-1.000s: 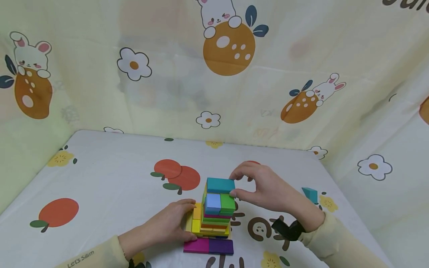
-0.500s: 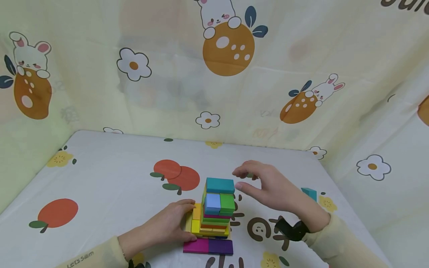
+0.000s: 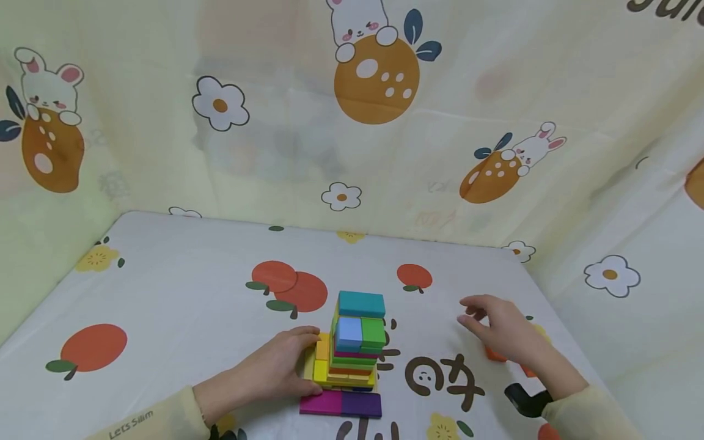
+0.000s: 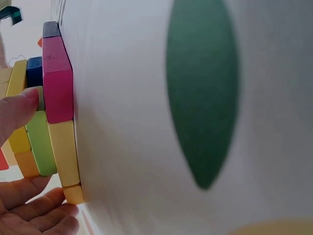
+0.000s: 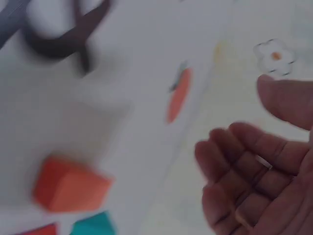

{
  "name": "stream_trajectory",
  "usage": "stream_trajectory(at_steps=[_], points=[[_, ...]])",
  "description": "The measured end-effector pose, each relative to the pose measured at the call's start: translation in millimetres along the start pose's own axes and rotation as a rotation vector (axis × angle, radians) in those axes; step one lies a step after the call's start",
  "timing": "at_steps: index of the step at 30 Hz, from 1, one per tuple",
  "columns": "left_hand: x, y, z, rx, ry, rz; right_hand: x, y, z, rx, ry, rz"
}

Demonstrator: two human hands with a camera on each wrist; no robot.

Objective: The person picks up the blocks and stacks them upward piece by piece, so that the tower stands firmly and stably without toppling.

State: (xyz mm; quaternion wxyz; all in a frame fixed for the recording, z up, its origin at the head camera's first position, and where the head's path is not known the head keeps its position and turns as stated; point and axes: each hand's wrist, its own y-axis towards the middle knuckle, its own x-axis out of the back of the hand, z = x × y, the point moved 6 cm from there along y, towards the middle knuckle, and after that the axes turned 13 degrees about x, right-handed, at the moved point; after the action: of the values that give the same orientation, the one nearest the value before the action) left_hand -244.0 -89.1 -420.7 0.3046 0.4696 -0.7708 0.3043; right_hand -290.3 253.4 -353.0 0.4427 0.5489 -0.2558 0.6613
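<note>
Head view: a stack of coloured blocks (image 3: 352,345) stands on a fruit-printed tablecloth (image 3: 181,305), a teal block (image 3: 361,304) on top, magenta and purple slabs at its foot. The left hand (image 3: 280,366) rests at the stack's 9 o'clock, fingers curled against the lower yellow layers, steadying them; its wrist is cut off by the frame's bottom edge. The right hand (image 3: 503,336) hovers well apart at the stack's 3 o'clock, fingers loosely spread, holding nothing. It hides most of an orange block (image 3: 495,354) beneath it.

Left wrist view: very close and turned sideways. The left hand's fingertips (image 4: 19,110) press the stack's edge, where magenta (image 4: 57,83), green and yellow layers show; the rest of the stack is out of frame.

Right wrist view: blurred. The right hand's open palm (image 5: 264,186) sits at 4 o'clock, empty. An orange block (image 5: 68,186) lies at 8 o'clock, a teal piece (image 5: 93,226) cut off below it.
</note>
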Motion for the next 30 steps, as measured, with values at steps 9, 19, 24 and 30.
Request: stream_trajectory(at_steps=[9,19,24,30], points=[[-0.6,-1.2,0.3,0.017,-0.008,0.009,-39,-43,-69,-0.394,-0.156,0.278],[-0.5,0.0,-0.1,0.010,-0.004,0.009,-55,-34,-46,-0.279,-0.036,0.231],[-0.3,0.0,-0.3,0.011,-0.005,0.008,-60,-32,-29,-0.172,0.048,0.205],[-0.1,0.0,-0.5,0.013,-0.004,0.008,-58,-42,-30,-0.172,0.092,0.159]])
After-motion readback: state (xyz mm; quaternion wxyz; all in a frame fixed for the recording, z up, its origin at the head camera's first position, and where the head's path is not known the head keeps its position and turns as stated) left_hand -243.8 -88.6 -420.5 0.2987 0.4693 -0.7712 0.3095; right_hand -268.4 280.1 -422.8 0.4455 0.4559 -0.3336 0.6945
